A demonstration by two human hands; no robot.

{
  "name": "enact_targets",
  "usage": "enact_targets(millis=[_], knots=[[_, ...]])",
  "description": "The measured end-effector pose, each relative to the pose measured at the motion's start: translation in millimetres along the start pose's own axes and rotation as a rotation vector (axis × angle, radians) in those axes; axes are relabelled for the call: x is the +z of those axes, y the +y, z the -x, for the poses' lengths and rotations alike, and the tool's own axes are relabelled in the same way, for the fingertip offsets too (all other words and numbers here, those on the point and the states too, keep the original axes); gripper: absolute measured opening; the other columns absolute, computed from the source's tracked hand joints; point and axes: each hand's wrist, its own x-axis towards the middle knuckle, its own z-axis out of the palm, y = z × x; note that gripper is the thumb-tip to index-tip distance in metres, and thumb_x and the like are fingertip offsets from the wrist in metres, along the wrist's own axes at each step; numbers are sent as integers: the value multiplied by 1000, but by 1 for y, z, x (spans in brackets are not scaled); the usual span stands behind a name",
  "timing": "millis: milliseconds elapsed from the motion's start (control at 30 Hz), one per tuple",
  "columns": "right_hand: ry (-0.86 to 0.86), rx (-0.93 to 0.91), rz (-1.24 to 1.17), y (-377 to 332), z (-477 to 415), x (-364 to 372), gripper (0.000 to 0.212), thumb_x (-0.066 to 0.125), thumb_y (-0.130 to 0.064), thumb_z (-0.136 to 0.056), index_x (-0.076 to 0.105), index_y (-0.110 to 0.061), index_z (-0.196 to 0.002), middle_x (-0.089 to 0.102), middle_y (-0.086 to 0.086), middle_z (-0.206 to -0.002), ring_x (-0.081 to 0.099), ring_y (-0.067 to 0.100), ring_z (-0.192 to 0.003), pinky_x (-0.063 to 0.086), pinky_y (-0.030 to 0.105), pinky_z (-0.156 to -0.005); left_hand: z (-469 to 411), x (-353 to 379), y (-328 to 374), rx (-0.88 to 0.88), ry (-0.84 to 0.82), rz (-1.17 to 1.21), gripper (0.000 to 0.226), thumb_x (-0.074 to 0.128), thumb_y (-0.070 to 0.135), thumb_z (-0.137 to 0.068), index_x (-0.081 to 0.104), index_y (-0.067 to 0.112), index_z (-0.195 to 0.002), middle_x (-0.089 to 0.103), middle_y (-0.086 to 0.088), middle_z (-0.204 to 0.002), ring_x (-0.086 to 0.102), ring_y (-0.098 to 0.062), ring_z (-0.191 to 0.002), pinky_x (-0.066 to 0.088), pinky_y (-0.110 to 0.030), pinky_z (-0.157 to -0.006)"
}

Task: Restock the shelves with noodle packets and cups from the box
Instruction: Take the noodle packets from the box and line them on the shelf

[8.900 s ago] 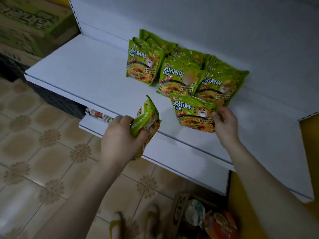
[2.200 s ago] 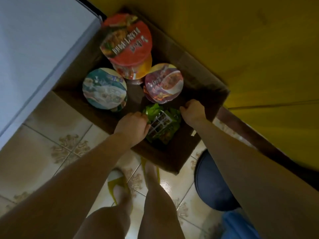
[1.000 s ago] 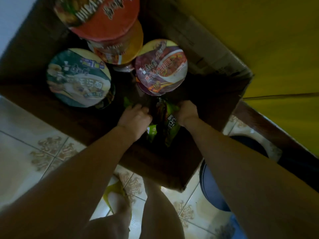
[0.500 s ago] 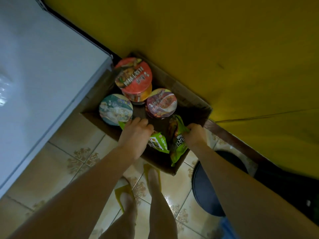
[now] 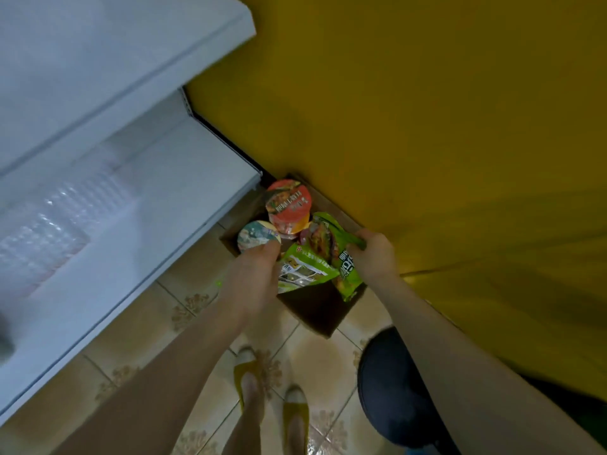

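Note:
A brown cardboard box (image 5: pixel 320 315) sits on the floor against the yellow wall. Inside stand a red-lidded noodle cup (image 5: pixel 288 202) and a teal-lidded cup (image 5: pixel 258 235); a third cup is mostly hidden behind the packets. My left hand (image 5: pixel 254 279) grips a green noodle packet (image 5: pixel 305 267) lifted above the box. My right hand (image 5: pixel 372 254) grips a second green packet (image 5: pixel 341 257) by its top edge, so it hangs down over the box's right side.
White shelves (image 5: pixel 138 192) run along the left, one above the other, with a clear plastic sheet (image 5: pixel 59 224) on the lower one. A yellow wall (image 5: pixel 427 126) stands on the right. A dark round stool (image 5: pixel 391 385) is beside my feet on the tiled floor.
Both hands have risen out of the box with a green packet each. The view has pulled back, so the box looks smaller and the shelves come into sight.

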Motion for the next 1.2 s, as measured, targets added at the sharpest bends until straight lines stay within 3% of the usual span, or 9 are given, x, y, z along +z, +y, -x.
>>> enact_targets(millis=[100, 200, 367, 567, 667, 733, 967, 1100, 1200], knots=[[17, -102, 11, -25, 16, -20, 26, 51, -12, -93, 58, -2, -116, 63, 17, -102, 54, 26, -76, 41, 31, -63, 19, -23, 8, -26, 96, 51, 13, 51, 11, -91, 51, 4, -101, 59, -15, -102, 52, -30, -92, 25, -29, -63], [29, -210, 21, -51, 36, -39, 28, 51, -13, -93, 57, -2, -119, 62, 15, -113, 58, 28, -92, 38, 25, -69, 45, -44, 13, -67, 193, 83, 14, 54, 10, -90, 54, 3, -102, 58, -14, -101, 51, -29, -94, 32, -31, -68], [44, -374, 39, -92, 70, -59, 26, 51, -14, -93, 57, -3, -117, 62, 16, -107, 47, 16, -63, 37, 27, -53, 101, -83, 13, -92, 365, 115, 31, 50, 18, -82, 61, -1, -104, 60, -20, -90, 56, -37, -84, 40, -33, -69], [9, -590, 62, -152, 119, -63, 28, 52, -14, -93, 56, -2, -118, 61, 13, -106, 47, 15, -64, 36, 25, -52, 169, -127, 0, -225, 592, 114, 27, 48, 21, -84, 62, -1, -92, 51, -12, -76, 53, -33, -76, 28, -27, -64], [-6, -702, 56, -185, 144, -54, 23, 54, -11, -91, 59, 0, -111, 59, 12, -91, 46, 16, -69, 31, 10, -45, 202, -142, -14, -290, 684, 115, 24, 48, 20, -88, 59, -1, -91, 50, -12, -78, 51, -32, -78, 27, -28, -63], [-20, -768, 43, -208, 159, -42, 19, 55, -8, -90, 61, 2, -105, 54, 6, -84, 45, 16, -70, 31, 16, -47, 223, -152, -27, -346, 724, 131, 22, 48, 19, -90, 58, -1, -91, 53, -15, -80, 51, -33, -78, 28, -29, -62], [-127, -958, 89, -287, 205, 14, 18, 55, -5, -89, 63, 2, -104, 58, 6, -90, 48, 15, -83, 26, 18, -56, 292, -185, -83, -588, 782, 144, 18, 46, 22, -95, 52, 5, -97, 37, 9, -60, 43, -26, -62, 23, -31, -50], [-162, -1033, 72, -326, 230, 44, 19, 55, -4, -89, 62, 3, -105, 65, 19, -102, 49, 16, -84, 27, 18, -58, 328, -206, -114, -648, 856, 133, 20, 47, 21, -95, 52, 2, -97, 35, 8, -57, 39, -26, -55, 19, -29, -45], [-190, -1077, 64, -351, 246, 65, 18, 55, -4, -89, 61, 3, -104, 64, 19, -103, 49, 16, -85, 27, 17, -60, 353, -221, -130, -664, 931, 127, 18, 49, 19, -94, 53, 2, -95, 48, -2, -62, 49, -32, -60, 25, -30, -51]])
